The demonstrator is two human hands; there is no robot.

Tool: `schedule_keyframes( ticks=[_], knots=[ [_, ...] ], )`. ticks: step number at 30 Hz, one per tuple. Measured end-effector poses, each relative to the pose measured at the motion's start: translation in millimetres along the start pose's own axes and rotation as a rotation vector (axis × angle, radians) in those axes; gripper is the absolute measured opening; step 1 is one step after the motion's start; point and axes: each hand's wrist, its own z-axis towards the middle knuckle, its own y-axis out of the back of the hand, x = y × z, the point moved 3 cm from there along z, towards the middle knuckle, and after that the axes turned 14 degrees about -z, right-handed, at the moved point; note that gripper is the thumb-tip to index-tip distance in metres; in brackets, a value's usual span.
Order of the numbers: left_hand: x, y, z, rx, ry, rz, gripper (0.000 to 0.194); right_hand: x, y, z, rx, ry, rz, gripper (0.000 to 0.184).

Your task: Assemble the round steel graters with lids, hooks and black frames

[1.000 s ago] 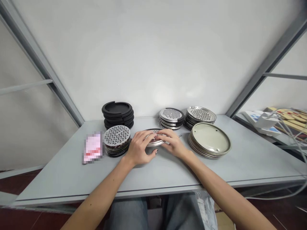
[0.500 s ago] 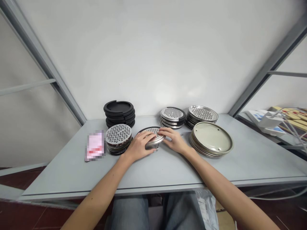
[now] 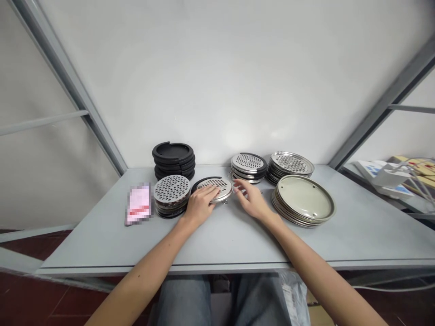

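A round metal grater disc (image 3: 222,184) with many small holes lies in front of me, with a black ring (image 3: 207,180) along its far left edge. My left hand (image 3: 201,203) rests on its left side, fingers laid flat over the top and thumb down by the near rim. A small wire clip (image 3: 225,202) sticks out below that rim. Just right of the disc is my right hand (image 3: 250,199), fingers apart and holding nothing I can see. Small wire pieces (image 3: 261,193) beside its fingers are mostly hidden.
Around the disc stand a stack of coarse grater discs (image 3: 172,189), black rings (image 3: 173,154), assembled graters (image 3: 248,163), rimmed metal pieces (image 3: 292,163) and cream-coloured trays (image 3: 306,197). A blurred pink item (image 3: 139,203) lies left. The table's front edge (image 3: 231,268) is near me.
My right hand has come off the disc and moved slightly right. The disc sits lower and flatter, and my left hand has stayed on it. The view has shifted a little.
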Motion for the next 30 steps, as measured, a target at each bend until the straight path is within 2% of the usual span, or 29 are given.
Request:
schedule_keyframes(
  ticks=[6, 10, 12, 17, 22, 27, 30],
  knots=[
    [-2.1, -3.5, -1.7, -0.033, -0.023, -0.022, 0.035, 17.7, 5.3, 0.0, 0.064, 0.346, -0.028, 0.043],
    [-4.1, -1.3, -0.5, -0.059, -0.015, -0.082, 0.034, 15.8, 3.4, 1.1, 0.047, 0.428, -0.043, 0.032],
    [-3.8, 0.0, 0.3, -0.069, 0.019, -0.083, 0.037, 12.7, 4.2, 1.5, 0.002, 0.436, -0.056, 0.028],
    [1.0, 1.4, -1.0, -0.094, 0.106, -0.043, 0.048, 8.2, 16.5, 3.8, -0.036, 0.423, 0.015, 0.031],
    [2.2, 0.9, -2.4, -0.054, 0.165, -0.030, 0.058, 8.3, 27.9, 5.8, -0.082, 0.381, 0.085, 0.030],
    [1.0, 3.9, -1.5, -0.093, 0.202, -0.039, 0.059, 7.2, 36.4, 4.5, -0.294, 0.247, 0.043, 0.031],
    [-0.8, 4.0, -0.8, -0.091, 0.206, -0.030, 0.051, 6.6, 43.6, 3.3, -0.432, 0.141, 0.055, 0.031]
  ],
)
